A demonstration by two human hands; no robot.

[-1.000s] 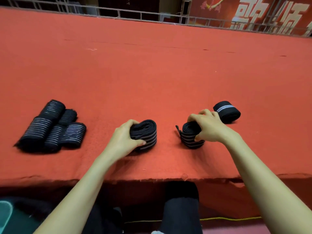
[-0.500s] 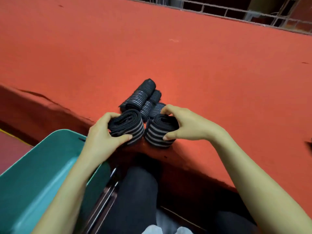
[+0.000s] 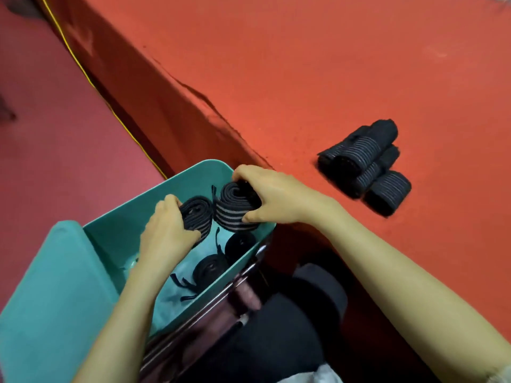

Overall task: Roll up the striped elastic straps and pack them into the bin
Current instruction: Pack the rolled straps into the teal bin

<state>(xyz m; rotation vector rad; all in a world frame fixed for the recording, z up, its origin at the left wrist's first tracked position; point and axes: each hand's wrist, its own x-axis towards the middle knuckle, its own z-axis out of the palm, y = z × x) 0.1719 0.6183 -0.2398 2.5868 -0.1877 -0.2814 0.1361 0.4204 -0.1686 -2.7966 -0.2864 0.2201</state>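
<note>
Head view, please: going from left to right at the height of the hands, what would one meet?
The left hand → left roll it grips → right roll → right hand gripping it → pile of rolled straps on the red table.

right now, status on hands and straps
Left hand grips one rolled strap, right hand another roll, both over the teal bin. Two rolls lie on its floor. Pile of rolls on red table. Path clear.

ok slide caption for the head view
Left hand holds the left roll and right hand the right roll over the bin; two packed rolls inside, pile on table.
</note>
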